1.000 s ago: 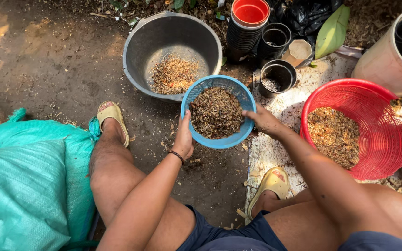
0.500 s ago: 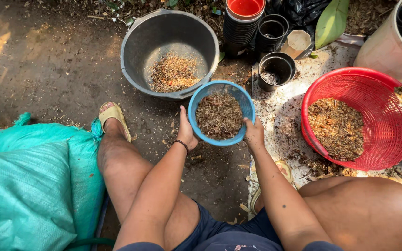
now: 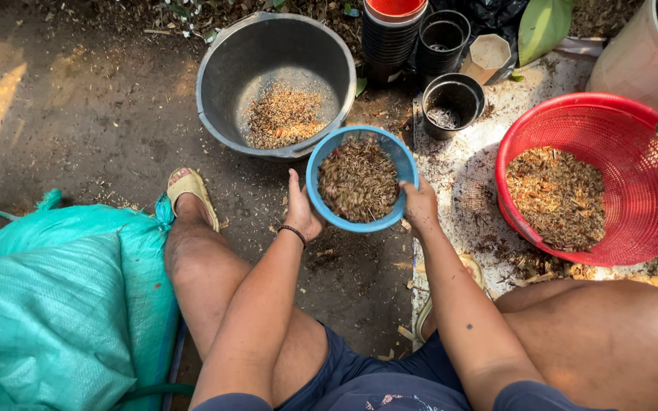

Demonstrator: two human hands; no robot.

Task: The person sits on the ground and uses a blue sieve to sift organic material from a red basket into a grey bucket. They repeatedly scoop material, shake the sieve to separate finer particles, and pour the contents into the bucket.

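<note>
I hold a blue bowl (image 3: 318, 166) filled with brown chaff-like husk between both hands, above the bare dirt in front of my knees. My left hand (image 3: 299, 211) grips its left rim and my right hand (image 3: 421, 205) grips its right rim. Just beyond the bowl sits a large grey metal basin (image 3: 222, 68) with a heap of the same husk in its bottom; the bowl's far edge nearly overlaps the basin's near rim. To the right stands a red plastic mesh basket (image 3: 649, 152) holding more husk.
A green woven sack (image 3: 55, 304) lies at my left. Black plant pots (image 3: 452, 103) and a stack of pots topped by an orange one (image 3: 391, 30) stand behind. A pale large pot (image 3: 637, 61) is at the top right. A white sheet (image 3: 458, 167) lies under the basket.
The bowl and both hands have drifted slightly left and toward the grey basin. Both hands keep their grip on the rim throughout.
</note>
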